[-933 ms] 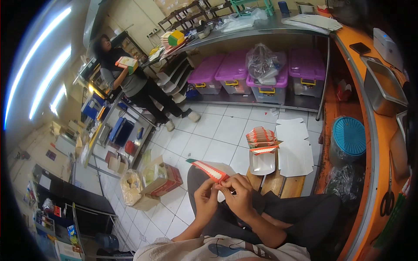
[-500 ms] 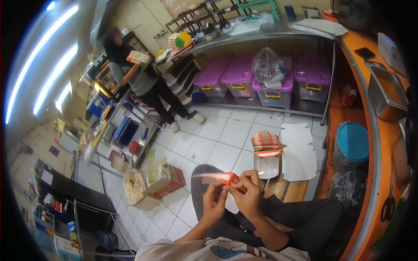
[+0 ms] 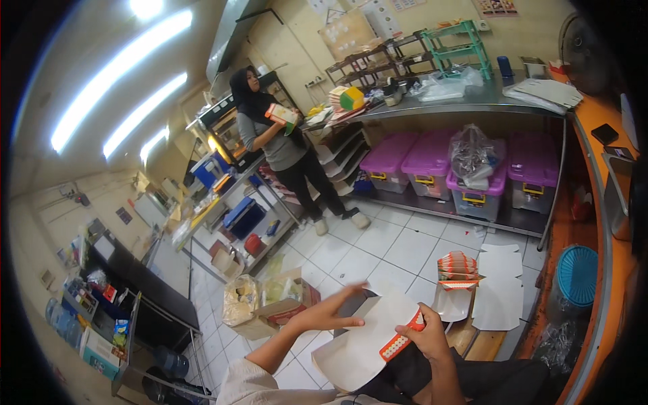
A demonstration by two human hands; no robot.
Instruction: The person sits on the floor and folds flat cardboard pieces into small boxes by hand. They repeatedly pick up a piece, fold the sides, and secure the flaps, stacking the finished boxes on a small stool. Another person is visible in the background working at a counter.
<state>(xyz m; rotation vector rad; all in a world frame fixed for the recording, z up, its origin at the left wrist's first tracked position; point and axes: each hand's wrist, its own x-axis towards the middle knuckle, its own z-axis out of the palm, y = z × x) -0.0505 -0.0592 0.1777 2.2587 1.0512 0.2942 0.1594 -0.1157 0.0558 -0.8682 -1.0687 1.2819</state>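
Note:
A paper food box [image 3: 371, 334], white inside with a red patterned end strip, lies tilted above my lap. My right hand [image 3: 426, 332] grips it by the red strip, thumb on the inner side and fingers behind. My left hand [image 3: 331, 312] has its fingers stretched out over the box's far left side; its thumb reaches to the white inner face. Whether the thumb presses on it, I cannot tell. Beyond my right hand, a nested stack of red patterned boxes [image 3: 457, 267] stands in a white paper tray [image 3: 452, 304]. Flat white box blanks [image 3: 498, 287] lie beside them.
An opened cardboard carton [image 3: 287, 300] stands on the tiled floor to the left. Purple-lidded bins [image 3: 476, 182] fill the shelf under the steel table [image 3: 459, 101]. An orange counter [image 3: 607, 196] runs along the right. A co-worker [image 3: 290, 142] stands at the back, holding a box.
The box has opened out from a narrow folded shape to a wide one. My left hand has let go and spread its fingers; my right grips the red strip. The view has turned upward and left.

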